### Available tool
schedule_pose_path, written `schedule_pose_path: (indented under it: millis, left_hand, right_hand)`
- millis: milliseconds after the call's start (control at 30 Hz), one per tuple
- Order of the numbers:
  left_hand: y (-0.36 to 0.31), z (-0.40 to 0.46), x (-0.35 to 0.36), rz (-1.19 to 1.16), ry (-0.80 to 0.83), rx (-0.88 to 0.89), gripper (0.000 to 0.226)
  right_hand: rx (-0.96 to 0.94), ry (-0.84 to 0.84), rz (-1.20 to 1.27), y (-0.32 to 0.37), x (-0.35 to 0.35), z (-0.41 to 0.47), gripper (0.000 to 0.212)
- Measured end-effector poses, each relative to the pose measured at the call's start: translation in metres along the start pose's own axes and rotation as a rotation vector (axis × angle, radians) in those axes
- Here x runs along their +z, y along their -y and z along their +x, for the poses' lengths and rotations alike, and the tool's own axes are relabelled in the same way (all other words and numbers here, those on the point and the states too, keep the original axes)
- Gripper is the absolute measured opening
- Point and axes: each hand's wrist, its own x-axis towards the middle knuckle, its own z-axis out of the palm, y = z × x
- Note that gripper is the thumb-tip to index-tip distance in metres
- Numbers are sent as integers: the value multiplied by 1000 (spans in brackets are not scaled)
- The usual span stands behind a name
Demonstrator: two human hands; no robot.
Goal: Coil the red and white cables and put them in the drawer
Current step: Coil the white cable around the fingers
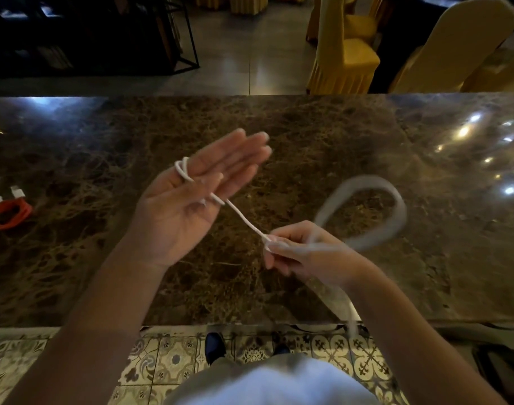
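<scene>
My left hand is held flat, palm up, above the marble counter, with the white cable looped around its fingers. The cable runs taut down to my right hand, which pinches it. Past the right hand the rest of the white cable swings in a blurred loop over the counter and trails off the near edge. The red cable lies coiled at the counter's far left, its two white plugs beside it. No drawer is in view.
Yellow-covered chairs stand beyond the counter's far edge, and a dark metal shelf frame at the back left. Patterned floor tiles and my shoes show below the near edge. A dark object lies on the floor at the lower right.
</scene>
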Motion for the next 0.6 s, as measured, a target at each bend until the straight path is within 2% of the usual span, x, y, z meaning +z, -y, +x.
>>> schedule_pose_path:
  millis: [100, 233, 300, 367, 433, 500, 600]
  left_hand:
    - [-2, 6, -21, -4, -95, 29, 51]
    - [24, 5, -41, 252, -249, -23, 47]
    - [35, 5, -46, 460, -311, -31, 44]
    - [41, 4, -50, 766, -342, -13, 43]
    - [46, 1, -52, 1035, -249, -22, 42]
    - [53, -1, -49, 1200, -88, -89, 44]
    - [60, 1, -40, 1259, 7, -213, 47]
  right_hand:
    - [61, -57, 0, -9, -1, -8, 42]
    - [91, 50, 42, -13, 5, -15, 45]
    - [51, 68, 126, -16, 6, -15, 43]
    - [-45, 67, 288, -18, -2, -16, 39]
    - [-154, 75, 555, -19, -14, -17, 40]
    - [-254, 36, 785, -20, -23, -16, 41]
    - [-268, -259, 887, -25, -25, -7, 43]
